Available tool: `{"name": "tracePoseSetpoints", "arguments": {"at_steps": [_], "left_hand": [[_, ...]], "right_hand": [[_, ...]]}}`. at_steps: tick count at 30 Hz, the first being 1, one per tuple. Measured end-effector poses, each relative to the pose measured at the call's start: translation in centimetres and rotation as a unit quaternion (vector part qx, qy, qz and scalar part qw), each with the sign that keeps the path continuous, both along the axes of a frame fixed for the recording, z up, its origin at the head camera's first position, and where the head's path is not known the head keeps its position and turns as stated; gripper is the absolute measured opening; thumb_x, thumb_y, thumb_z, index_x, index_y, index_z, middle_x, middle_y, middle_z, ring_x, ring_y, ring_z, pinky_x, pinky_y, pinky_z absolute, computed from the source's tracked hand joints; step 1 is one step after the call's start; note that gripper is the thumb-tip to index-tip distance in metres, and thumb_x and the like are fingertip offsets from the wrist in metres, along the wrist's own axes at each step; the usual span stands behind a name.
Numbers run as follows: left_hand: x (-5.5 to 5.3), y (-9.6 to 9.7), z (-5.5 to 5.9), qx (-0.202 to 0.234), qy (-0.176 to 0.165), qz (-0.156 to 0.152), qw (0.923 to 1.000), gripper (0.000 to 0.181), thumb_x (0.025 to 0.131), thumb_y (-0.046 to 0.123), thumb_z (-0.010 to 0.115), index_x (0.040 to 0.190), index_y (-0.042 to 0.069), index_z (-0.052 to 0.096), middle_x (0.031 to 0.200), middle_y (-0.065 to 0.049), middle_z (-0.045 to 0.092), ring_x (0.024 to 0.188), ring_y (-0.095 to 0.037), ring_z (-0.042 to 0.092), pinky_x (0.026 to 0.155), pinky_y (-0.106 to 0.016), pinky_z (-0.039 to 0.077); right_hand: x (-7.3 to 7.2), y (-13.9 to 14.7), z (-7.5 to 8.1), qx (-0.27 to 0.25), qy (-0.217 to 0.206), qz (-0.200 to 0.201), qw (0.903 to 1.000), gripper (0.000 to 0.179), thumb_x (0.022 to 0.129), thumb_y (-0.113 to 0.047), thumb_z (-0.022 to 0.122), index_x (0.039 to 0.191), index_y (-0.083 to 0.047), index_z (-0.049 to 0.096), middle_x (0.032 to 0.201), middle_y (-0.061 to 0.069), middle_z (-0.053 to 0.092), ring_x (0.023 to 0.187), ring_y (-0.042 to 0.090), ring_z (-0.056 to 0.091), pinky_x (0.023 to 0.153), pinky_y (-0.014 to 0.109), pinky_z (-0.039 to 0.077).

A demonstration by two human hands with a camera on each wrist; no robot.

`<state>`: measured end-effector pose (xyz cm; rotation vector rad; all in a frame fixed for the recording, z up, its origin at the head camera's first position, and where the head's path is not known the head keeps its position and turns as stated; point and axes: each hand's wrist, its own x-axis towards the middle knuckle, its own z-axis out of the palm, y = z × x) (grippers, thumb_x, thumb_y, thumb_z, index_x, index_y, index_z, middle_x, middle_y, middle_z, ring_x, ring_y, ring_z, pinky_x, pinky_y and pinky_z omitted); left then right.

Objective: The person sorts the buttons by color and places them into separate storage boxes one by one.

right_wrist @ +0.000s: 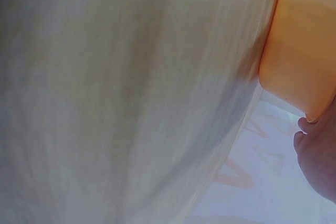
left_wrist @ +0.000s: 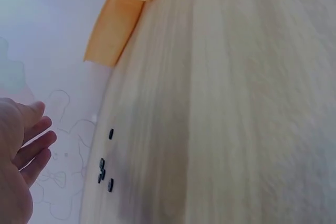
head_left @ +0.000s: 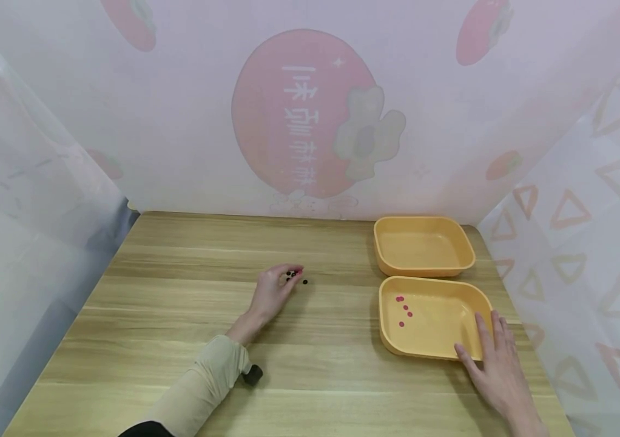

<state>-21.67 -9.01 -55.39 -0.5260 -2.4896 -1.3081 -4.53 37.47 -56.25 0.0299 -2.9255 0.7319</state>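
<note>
My left hand (head_left: 273, 294) is above the left-centre of the table, thumb and forefinger together on a small pinkish-red disc (head_left: 299, 271), which is hidden in the left wrist view. Several small black discs (head_left: 305, 281) lie on the wood just by those fingertips; the left wrist view shows black discs (left_wrist: 110, 184) below the hand. My right hand (head_left: 498, 370) rests with spread, fairly straight fingers at the right front corner of the nearer yellow tray (head_left: 435, 352). Several red discs (head_left: 405, 308) lie in the left part of that tray.
A second yellow tray (head_left: 424, 272) stands right behind the nearer one, at the table's back right. The wooden table (head_left: 321, 376) ends at a printed curtain (head_left: 190, 152) behind, with more sheeting along both sides.
</note>
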Motion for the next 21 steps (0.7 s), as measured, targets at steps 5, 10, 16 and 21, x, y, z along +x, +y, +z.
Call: {"name": "tracePoseSetpoints", "arguments": {"at_steps": [5,10,16,21], "left_hand": [[0.1,0.4,0.6,0.04,-0.038,0.003,0.9985,0.022,0.099,0.005,0.08,0.119,-0.001,0.08,0.12,-0.019,0.083,0.117,-0.036,0.079,0.108,-0.053,0.063],[0.2,0.8,1.1,0.081,-0.08,0.01,0.9934,0.023,0.098,0.008,0.082,0.12,0.001,0.081,0.118,-0.016,0.084,0.113,-0.034,0.078,0.102,-0.055,0.065],[0.2,1.0,1.7,0.121,-0.115,0.008,0.9859,0.025,0.098,0.008,0.082,0.122,0.001,0.081,0.121,-0.016,0.083,0.113,-0.032,0.077,0.103,-0.053,0.064],[0.2,1.2,2.1,0.141,-0.135,0.004,0.9807,0.025,0.1,0.01,0.081,0.123,0.002,0.081,0.125,-0.016,0.082,0.117,-0.032,0.076,0.107,-0.053,0.062]], "right_hand": [[0.0,0.0,0.0,0.0,-0.001,-0.001,1.0,0.085,0.114,-0.044,0.054,0.176,-0.003,0.012,0.182,0.034,-0.003,0.168,0.059,-0.002,0.136,0.075,-0.005],[0.1,-0.1,0.0,0.001,0.005,-0.001,1.0,0.085,0.114,-0.044,0.055,0.176,-0.004,0.013,0.183,0.031,-0.005,0.168,0.06,-0.001,0.136,0.075,-0.004],[0.1,-0.1,-0.1,0.001,0.005,-0.001,1.0,0.085,0.114,-0.044,0.054,0.176,-0.004,0.012,0.183,0.03,-0.007,0.168,0.059,-0.002,0.135,0.076,-0.003],[0.0,-0.1,-0.1,0.0,0.003,0.001,1.0,0.085,0.114,-0.044,0.054,0.176,-0.004,0.011,0.183,0.03,-0.008,0.168,0.059,-0.003,0.134,0.078,-0.002]]}}
